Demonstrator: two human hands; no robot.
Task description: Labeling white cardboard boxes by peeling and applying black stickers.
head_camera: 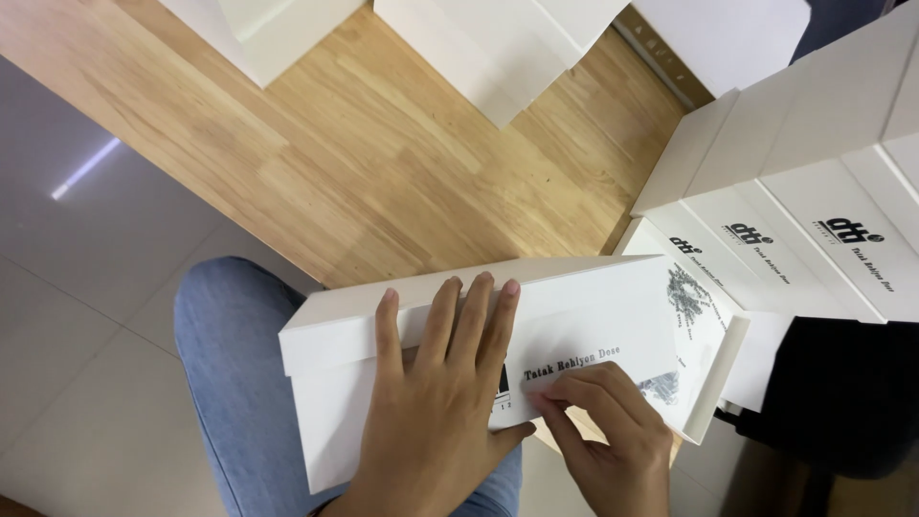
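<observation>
A white cardboard box, partly folded and with dark print on its face, lies across my lap at the near edge of a wooden table. My left hand lies flat on the box, fingers spread over its upper fold. My right hand pinches the box's face just below the printed strip, fingertips pressed together on the card. An open side flap sticks out at the right end of the box.
A stack of folded white boxes with small dark prints stands at the right. More flat white card pieces lie at the table's far side. My knee in blue jeans and a grey tiled floor are at the left; a black object sits lower right.
</observation>
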